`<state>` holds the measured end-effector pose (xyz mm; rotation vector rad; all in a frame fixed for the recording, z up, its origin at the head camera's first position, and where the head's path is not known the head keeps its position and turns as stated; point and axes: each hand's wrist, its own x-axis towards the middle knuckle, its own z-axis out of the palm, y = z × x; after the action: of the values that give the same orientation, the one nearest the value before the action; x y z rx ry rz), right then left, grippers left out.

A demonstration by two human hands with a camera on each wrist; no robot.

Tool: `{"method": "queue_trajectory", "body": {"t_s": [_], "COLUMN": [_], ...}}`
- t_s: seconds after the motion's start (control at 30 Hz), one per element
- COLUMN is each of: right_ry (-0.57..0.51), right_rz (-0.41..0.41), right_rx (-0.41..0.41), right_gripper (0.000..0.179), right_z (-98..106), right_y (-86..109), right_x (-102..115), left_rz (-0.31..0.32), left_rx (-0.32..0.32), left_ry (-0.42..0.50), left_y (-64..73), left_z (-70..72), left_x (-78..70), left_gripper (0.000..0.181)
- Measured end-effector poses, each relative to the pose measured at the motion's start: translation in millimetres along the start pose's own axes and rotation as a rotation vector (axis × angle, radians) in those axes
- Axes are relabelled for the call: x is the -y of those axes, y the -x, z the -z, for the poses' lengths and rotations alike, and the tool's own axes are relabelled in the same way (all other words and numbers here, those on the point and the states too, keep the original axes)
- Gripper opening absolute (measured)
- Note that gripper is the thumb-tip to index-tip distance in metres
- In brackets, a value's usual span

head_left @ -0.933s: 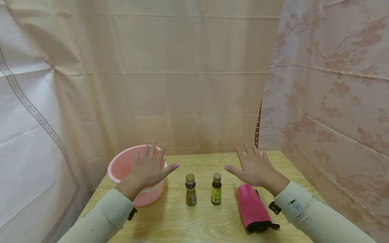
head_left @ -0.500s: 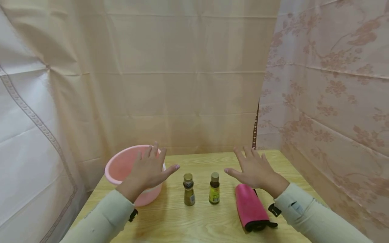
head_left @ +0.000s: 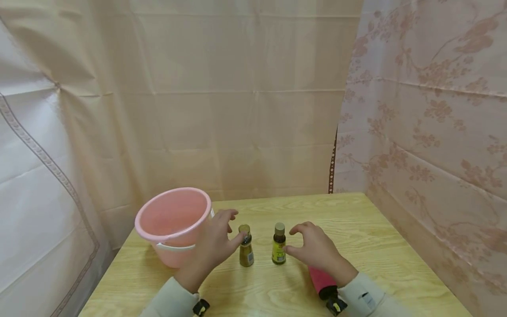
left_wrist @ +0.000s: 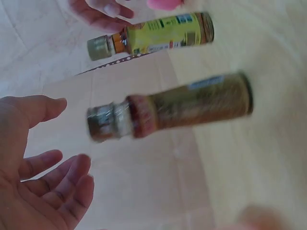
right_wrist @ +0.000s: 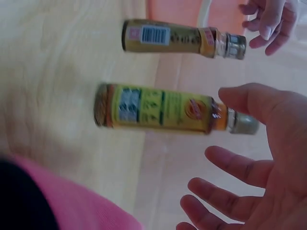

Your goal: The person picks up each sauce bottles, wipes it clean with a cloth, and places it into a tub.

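A brown-filled glass bottle (head_left: 246,255) with a gold cap stands upright on the wooden table (head_left: 253,290). My left hand (head_left: 215,242) is just left of it, thumb and fingers spread around the cap's height. In the left wrist view a gap shows between those fingertips and the cap of the brown bottle (left_wrist: 192,105). To the right stands a small bottle (head_left: 279,253) with a yellow-green label and a pale cap. My right hand (head_left: 317,248) curves beside it, thumb near its neck; whether the thumb touches the yellow-labelled bottle (right_wrist: 163,110) I cannot tell.
A pink bucket (head_left: 172,229) with a white handle stands on the left, partly behind my left forearm. Under my right wrist lies a rolled pink cloth (head_left: 320,278) with black edging, mostly hidden. Curtains hang behind the table and along both sides.
Both hands have come down from flat, spread poses above the table and moved inward to the two bottles, their fingers now bent. The bottles, bucket and cloth stay in place.
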<state>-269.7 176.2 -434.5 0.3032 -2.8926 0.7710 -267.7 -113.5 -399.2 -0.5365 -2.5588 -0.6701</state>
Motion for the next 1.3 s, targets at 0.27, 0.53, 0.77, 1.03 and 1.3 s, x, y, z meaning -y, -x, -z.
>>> {"method": "queue_trajectory", "body": {"t_s": [0.27,0.53,0.77,1.03,1.3], "right_ry": [0.005,0.009,0.009,-0.041,-0.047], "right_rz": [-0.061,-0.142,-0.237,-0.320,-0.305], "right_rx": [-0.062,-0.109,-0.077,-0.003,0.047], "right_gripper": [0.039,0.036,0.042,0.042,0.043], "right_z": [-13.6,-5.3,-0.6,-5.9,-10.7], "right_y": [3.5,9.2,18.4,25.2,28.2], "right_x": [-6.4,-30.0,-52.7,-73.8,-82.8], "left_rz": [-0.002,-0.031,-0.020,0.000,0.017], "left_rx": [-0.162,-0.243,-0.264,-0.237,-0.245], "left_ry": [0.062,0.072,0.113,0.158,0.165], "left_y": [8.5,8.6,9.3,9.7,10.2], "left_z": [-25.3,-36.4,-43.2,-45.5,-50.1], "left_x": [5.9,8.6,10.7,11.7,11.3], "left_gripper": [0.046,0.027,0.024,0.018,0.014]}}
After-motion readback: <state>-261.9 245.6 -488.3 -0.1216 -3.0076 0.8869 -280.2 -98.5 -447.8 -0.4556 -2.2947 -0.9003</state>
